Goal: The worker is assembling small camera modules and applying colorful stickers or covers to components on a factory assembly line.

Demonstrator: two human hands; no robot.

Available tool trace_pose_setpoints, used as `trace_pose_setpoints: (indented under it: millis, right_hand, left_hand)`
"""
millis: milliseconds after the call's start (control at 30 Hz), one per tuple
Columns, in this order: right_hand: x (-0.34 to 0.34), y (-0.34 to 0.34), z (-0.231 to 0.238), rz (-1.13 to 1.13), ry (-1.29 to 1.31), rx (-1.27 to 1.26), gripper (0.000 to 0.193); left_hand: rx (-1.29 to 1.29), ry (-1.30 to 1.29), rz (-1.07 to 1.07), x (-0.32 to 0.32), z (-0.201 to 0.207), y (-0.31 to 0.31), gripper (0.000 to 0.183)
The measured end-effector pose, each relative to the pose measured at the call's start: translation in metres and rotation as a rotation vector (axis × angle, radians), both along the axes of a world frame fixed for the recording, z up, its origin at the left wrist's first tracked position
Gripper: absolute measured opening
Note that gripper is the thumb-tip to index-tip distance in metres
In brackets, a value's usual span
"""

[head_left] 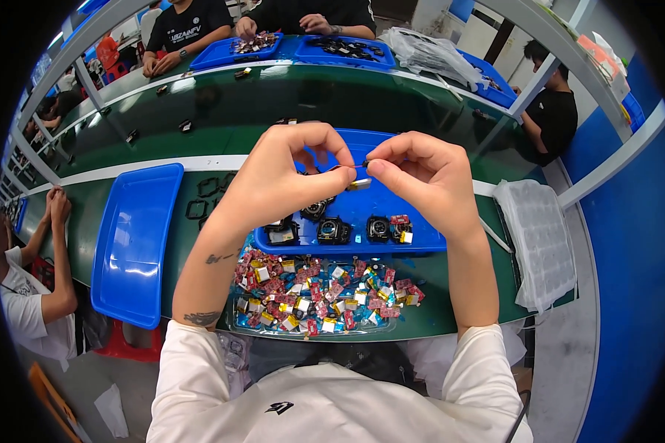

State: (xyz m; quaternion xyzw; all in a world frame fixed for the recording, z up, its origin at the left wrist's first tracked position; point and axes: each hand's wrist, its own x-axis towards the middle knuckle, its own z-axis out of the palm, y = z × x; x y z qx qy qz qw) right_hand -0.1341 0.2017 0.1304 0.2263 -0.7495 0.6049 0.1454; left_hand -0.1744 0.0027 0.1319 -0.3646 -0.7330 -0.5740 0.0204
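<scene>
Both hands are raised over a blue tray [421,203], their fingertips almost meeting. My left hand [288,173] is pinched closed; what lies between its fingers is mostly hidden. Just under its fingertips hangs a small silver battery pack [360,184] with a yellow end. A tiny black part [366,163] is between the thumb and forefinger of my right hand [425,173], and a thin reddish wire seems to run from it toward the left fingers. Below in the tray lie black watch cases [333,231] and a red circuit board with a battery [402,230].
Nearer me, a clear plastic tray [236,325] holds a heap of red boards with batteries. Left stands another blue tray [129,244], beside black frames [197,209]. A white moulded tray stack [537,247] is at right. Beyond runs a green conveyor belt [229,111]; people work around it.
</scene>
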Motion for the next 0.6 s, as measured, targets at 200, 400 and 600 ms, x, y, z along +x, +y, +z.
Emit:
trace_pose_setpoints:
  millis: [200, 400, 600]
  right_hand:
    - [-0.001, 0.007, 0.003, -0.031, -0.076, 0.025, 0.011]
    - [0.004, 0.010, 0.007, 0.101, -0.160, -0.088, 0.010]
    - [0.004, 0.004, 0.000, 0.264, -0.244, -0.296, 0.018]
  left_hand:
    - [-0.048, 0.126, 0.099, 0.007, 0.001, 0.006, 0.013]
    - [0.034, -0.222, -0.110, 0.008, 0.006, 0.000, 0.010]
    - [0.122, -0.305, -0.187, 0.006, 0.005, -0.001, 0.011]
